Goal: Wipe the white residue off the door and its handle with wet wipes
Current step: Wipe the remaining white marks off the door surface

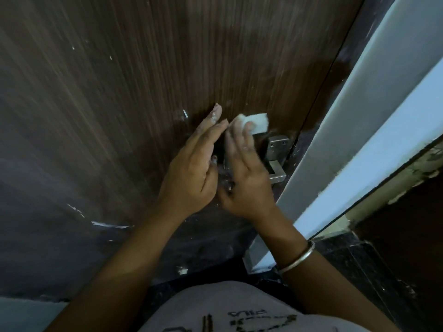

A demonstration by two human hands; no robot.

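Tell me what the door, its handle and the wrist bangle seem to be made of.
Door: brown wood-grain panel, fine lengthwise streaks with a dull sheen; veneer or laminate, cannot tell which. Handle: grey brushed metal, probably stainless steel, square-edged, with screw heads in its plate. Bangle: smooth silver-coloured metal with a bright glint.

Left hand (191,173) sits at 9 o'clock of the right hand (247,178), both in front of the dark brown wood-grain door (143,92). The folded white wet wipe (260,122) is under the right fingertips, 11 o'clock from the square steel handle (278,164). The pale grey door frame (359,116) is at the handle's 3 o'clock.
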